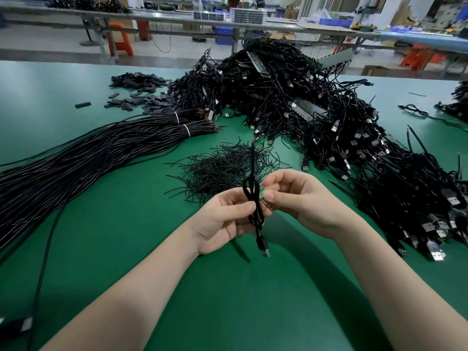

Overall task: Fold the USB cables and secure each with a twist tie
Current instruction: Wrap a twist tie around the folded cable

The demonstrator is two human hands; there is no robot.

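Observation:
My left hand (225, 219) grips a folded black USB cable (254, 198) around its middle, above the green table. The cable's loop sticks up, one bare end points upward, and its USB plug (264, 248) hangs below my palm. My right hand (301, 198) pinches a thin black twist tie (266, 204) right beside the cable's middle. Whether the tie is wound round the cable is hidden by my fingers. A loose heap of black twist ties (222, 168) lies just beyond my hands.
A big pile of black USB cables (291, 97) fills the middle and right of the green table (228, 300). Long straight cable bundles (88, 158) with white ties lie at the left. Small black sleeves (136, 97) are scattered at the far left. Workbenches stand behind.

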